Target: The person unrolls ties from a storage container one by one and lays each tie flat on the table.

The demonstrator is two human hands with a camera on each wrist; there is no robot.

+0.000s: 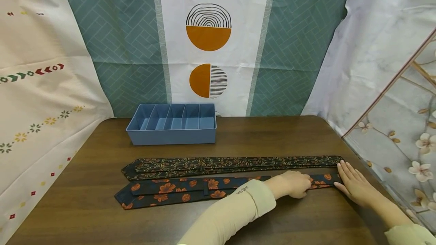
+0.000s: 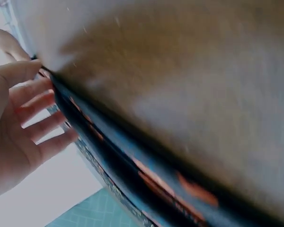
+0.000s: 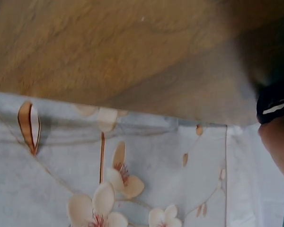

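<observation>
Two folded neckties lie side by side across the table, wide pointed ends to the left. The farther one is a dark necktie with a gold pattern (image 1: 238, 163); the nearer is a navy necktie with orange flowers (image 1: 167, 189). My left hand (image 1: 295, 183) reaches across to the right part of the floral necktie. In the left wrist view its fingers (image 2: 45, 127) are spread and loosely bent along that tie's edge. Laid flat, my right hand (image 1: 355, 184) rests at the right ends of both neckties, partly covering the floral one's end. Only its edge shows in the right wrist view.
A blue-grey organizer box (image 1: 172, 137) with several compartments stands at the back left of the brown table (image 1: 272, 135). Patterned cloths hang behind and on both sides, with a flowered cloth (image 1: 408, 154) close along the right edge.
</observation>
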